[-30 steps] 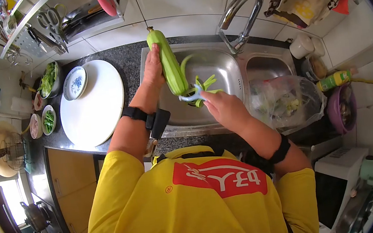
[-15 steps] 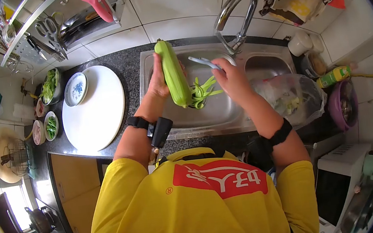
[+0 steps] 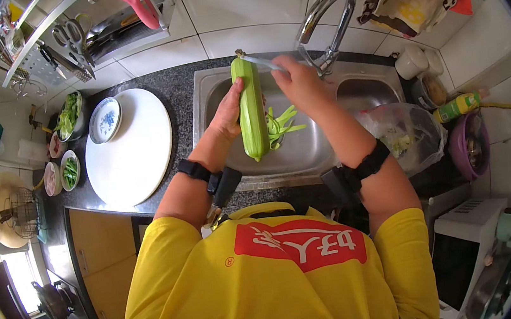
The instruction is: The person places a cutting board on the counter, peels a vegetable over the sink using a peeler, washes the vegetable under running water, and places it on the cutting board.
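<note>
The sink [image 3: 317, 144] was dull metal, the far tap [image 3: 344, 11] glossy chrome. The gourd [image 3: 252, 112] had smooth, faintly ridged skin; the peeler [image 3: 263, 63] looked like plastic. At left, the board [image 3: 132, 168] was smooth, the bowl [image 3: 105, 119] glazed ceramic. The counter [image 3: 176, 87] resembled polished, speckled stone. At right, the bag [image 3: 418, 139] was crinkled clear plastic; the near shirt [image 3: 222, 304], matt cloth.

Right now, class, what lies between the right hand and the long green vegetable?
The head view shows a pale peeler there: the right hand holds it, and it reaches toward the stem end of the long green vegetable.
</note>
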### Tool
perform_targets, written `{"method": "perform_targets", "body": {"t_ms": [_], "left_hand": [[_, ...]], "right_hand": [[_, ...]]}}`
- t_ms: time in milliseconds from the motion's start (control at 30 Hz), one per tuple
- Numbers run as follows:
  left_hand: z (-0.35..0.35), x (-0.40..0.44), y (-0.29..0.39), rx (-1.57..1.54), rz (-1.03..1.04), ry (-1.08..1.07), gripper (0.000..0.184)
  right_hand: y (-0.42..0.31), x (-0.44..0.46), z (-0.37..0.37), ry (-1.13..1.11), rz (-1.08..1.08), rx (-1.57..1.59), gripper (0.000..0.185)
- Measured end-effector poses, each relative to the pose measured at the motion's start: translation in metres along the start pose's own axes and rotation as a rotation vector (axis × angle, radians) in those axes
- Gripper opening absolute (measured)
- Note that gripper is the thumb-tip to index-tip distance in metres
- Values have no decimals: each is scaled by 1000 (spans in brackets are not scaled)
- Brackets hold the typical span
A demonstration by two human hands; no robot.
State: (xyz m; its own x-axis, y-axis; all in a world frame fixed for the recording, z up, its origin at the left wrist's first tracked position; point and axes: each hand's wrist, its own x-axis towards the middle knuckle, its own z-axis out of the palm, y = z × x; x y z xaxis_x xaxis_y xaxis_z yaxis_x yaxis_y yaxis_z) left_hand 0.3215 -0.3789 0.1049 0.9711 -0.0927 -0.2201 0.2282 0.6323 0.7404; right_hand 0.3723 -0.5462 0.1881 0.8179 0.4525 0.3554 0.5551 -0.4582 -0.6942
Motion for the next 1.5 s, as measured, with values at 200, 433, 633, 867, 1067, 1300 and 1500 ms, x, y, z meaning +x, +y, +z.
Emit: {"method": "perform_targets", "body": {"t_ms": [200,433,633,867,1067,1300,1500], "left_hand": [[-2,3,7,-64,18,129,46],[-22,11,22,-24,180,219,46],[-35,16,30,-91,251,390,54],[-28,11,28,-392,117,48,75],[-8,10,9,-426,140,-29,70],[11,8,6,-496,239,67,56],[25,-8,6,-225,243,175,57]], "right_hand": [[6,-10,7,-51,-50,50,20],[-1,-65,6,-148,-134,90,22],[13,-108,-7,-403,-140,-147,26],[55,-92,-12,-178,244,89,23],[22,-77,-1,-266,712,816,52],[-5,-85,24,-228,780,1081,80],[-4,-84,28,-171,748,1024,78]]}}
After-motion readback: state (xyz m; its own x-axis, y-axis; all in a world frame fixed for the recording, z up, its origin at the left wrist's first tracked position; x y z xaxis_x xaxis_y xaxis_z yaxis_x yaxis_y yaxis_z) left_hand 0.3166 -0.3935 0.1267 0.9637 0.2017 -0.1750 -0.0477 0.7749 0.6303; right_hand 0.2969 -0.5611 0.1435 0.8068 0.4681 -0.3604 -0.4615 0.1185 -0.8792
